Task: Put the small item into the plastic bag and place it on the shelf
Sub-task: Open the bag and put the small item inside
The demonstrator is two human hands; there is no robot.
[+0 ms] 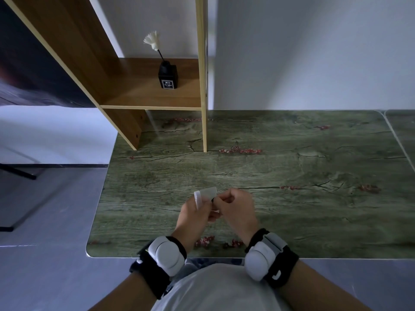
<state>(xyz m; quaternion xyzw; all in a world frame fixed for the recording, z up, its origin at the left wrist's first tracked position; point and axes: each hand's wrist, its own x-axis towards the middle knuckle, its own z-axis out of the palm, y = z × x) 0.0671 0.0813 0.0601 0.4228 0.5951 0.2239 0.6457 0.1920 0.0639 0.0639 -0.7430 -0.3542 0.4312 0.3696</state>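
Note:
My left hand (194, 215) holds a small clear plastic bag (207, 194) above the near middle of the green table (292, 176). My right hand (235, 209) is pressed against the bag's right side, fingers pinched on a small dark item (212, 200) at the bag's edge. Most of the item is hidden by my fingers. The wooden shelf (152, 95) stands at the table's far left corner, well beyond my hands.
A black diffuser bottle (168, 76) with a white flower stick stands on the shelf board, right of its middle. The shelf's thin upright post (204, 86) reaches down to the table. Grey floor lies to the left of the table.

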